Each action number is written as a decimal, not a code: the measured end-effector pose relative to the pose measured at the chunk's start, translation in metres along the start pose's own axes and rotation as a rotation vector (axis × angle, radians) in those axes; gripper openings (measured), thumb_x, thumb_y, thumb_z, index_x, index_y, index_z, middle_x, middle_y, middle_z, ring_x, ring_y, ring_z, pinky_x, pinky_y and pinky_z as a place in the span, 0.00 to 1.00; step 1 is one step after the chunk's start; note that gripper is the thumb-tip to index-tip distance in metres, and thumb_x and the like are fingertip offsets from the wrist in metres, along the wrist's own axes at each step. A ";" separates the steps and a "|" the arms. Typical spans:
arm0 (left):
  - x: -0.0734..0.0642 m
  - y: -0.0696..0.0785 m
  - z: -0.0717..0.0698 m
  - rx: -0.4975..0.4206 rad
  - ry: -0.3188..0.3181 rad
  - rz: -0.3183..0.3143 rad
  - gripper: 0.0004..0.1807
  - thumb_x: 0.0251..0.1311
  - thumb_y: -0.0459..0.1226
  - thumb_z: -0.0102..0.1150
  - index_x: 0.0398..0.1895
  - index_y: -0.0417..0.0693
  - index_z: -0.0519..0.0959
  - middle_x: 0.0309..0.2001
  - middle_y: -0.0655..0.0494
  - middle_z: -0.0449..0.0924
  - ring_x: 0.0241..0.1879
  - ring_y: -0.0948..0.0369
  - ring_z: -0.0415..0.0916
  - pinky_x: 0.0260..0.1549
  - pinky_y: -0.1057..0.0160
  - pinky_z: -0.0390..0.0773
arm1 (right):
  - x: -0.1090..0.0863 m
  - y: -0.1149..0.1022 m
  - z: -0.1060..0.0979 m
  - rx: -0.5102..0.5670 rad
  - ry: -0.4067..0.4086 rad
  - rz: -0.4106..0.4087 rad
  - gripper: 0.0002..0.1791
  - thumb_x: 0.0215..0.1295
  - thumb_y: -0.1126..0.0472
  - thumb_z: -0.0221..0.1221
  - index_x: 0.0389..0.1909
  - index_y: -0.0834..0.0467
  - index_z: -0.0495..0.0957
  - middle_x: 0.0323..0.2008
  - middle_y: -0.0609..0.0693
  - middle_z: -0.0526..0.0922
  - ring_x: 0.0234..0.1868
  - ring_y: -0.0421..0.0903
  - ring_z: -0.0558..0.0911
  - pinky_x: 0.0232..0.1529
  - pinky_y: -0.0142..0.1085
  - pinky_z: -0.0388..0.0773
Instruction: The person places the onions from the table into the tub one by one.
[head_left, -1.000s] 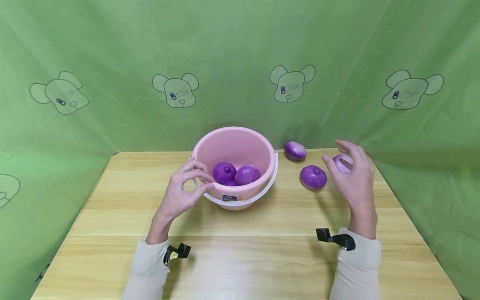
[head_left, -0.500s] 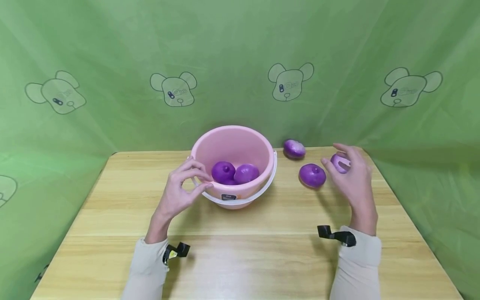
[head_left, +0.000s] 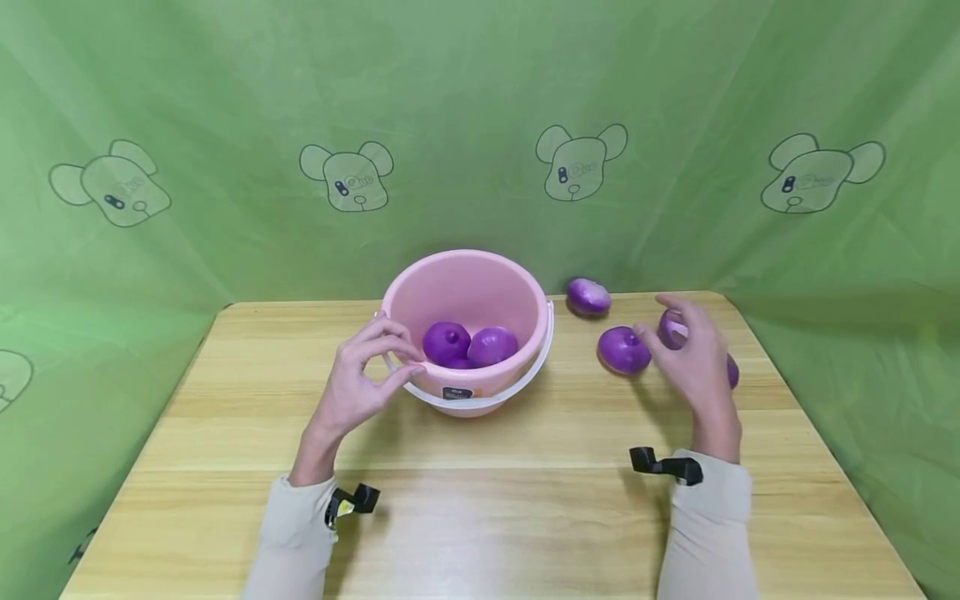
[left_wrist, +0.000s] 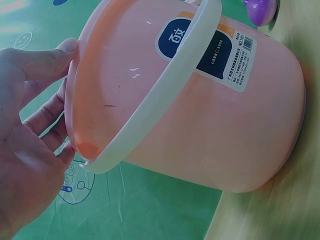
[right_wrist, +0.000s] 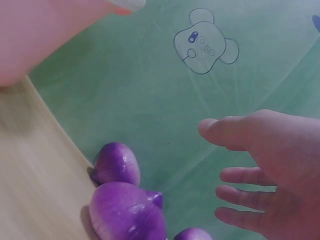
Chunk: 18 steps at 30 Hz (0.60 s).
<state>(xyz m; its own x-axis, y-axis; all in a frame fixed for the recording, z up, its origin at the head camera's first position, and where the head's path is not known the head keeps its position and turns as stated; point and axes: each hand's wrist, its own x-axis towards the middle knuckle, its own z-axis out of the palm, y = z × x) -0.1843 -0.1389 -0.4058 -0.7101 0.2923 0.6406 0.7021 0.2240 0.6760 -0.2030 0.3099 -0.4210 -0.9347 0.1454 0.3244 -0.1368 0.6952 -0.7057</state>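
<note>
Thumb and fingers of my left hand (head_left: 363, 379) pinch the front left rim of a pink bucket (head_left: 468, 292), which stands on the table. Inside lie purple onions: one with its tip up (head_left: 446, 342), a glossy one (head_left: 493, 346), and part of another below them. My right hand (head_left: 690, 358) hovers with parted fingers over the onions right of the bucket, holding nothing. One onion (head_left: 667, 335) shows between its thumb and fingers, and another (head_left: 732, 372) is mostly hidden behind the hand. Left of the thumb sits a third onion (head_left: 622, 350).
Another onion (head_left: 588, 297) lies at the table's back edge, near the bucket. A white handle (head_left: 517, 387) hangs down across the bucket's front. Behind the wooden table (head_left: 510, 517) rises a green cloth (head_left: 465, 100) with bear-head prints, which also borders both sides.
My right hand has shifted left and slightly nearer, its thumb now overlapping the front onion. The onion to the right of the hand has come into view. My left hand keeps its grip.
</note>
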 end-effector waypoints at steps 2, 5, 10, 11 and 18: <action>0.000 0.001 0.000 -0.001 0.001 0.003 0.11 0.50 0.24 0.75 0.35 0.45 0.88 0.41 0.54 0.83 0.45 0.56 0.78 0.78 0.45 0.51 | 0.000 0.003 0.003 0.005 -0.005 -0.007 0.34 0.68 0.49 0.67 0.71 0.58 0.70 0.67 0.64 0.72 0.65 0.67 0.73 0.68 0.65 0.66; 0.000 0.002 0.000 -0.001 0.002 0.006 0.11 0.50 0.24 0.75 0.35 0.45 0.88 0.40 0.53 0.83 0.44 0.56 0.78 0.78 0.45 0.52 | 0.001 0.008 0.006 0.007 -0.020 -0.008 0.35 0.68 0.50 0.68 0.71 0.59 0.70 0.68 0.64 0.72 0.66 0.67 0.71 0.69 0.65 0.65; 0.000 0.002 0.001 -0.006 0.004 0.005 0.11 0.50 0.24 0.75 0.35 0.45 0.88 0.40 0.52 0.83 0.43 0.56 0.78 0.78 0.45 0.52 | 0.003 0.014 0.010 -0.006 -0.057 -0.006 0.36 0.66 0.52 0.69 0.71 0.60 0.69 0.68 0.65 0.70 0.69 0.66 0.67 0.71 0.66 0.61; 0.000 0.002 0.001 -0.007 0.005 0.003 0.11 0.51 0.24 0.75 0.35 0.45 0.88 0.40 0.52 0.83 0.43 0.56 0.78 0.78 0.45 0.52 | 0.003 0.015 0.010 -0.009 -0.063 -0.009 0.36 0.66 0.52 0.69 0.71 0.61 0.69 0.68 0.66 0.70 0.69 0.67 0.67 0.71 0.66 0.61; 0.000 0.002 0.000 0.005 0.003 -0.009 0.11 0.50 0.24 0.75 0.35 0.45 0.88 0.41 0.53 0.83 0.43 0.56 0.79 0.78 0.46 0.52 | 0.004 0.018 0.014 -0.048 -0.167 -0.014 0.39 0.67 0.54 0.68 0.73 0.64 0.65 0.68 0.71 0.68 0.66 0.74 0.68 0.65 0.71 0.66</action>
<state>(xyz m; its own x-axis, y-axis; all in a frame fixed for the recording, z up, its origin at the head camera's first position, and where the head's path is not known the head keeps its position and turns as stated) -0.1830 -0.1384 -0.4039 -0.7166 0.2870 0.6357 0.6958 0.2310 0.6801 -0.2139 0.3132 -0.4414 -0.9749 0.0189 0.2219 -0.1382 0.7300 -0.6693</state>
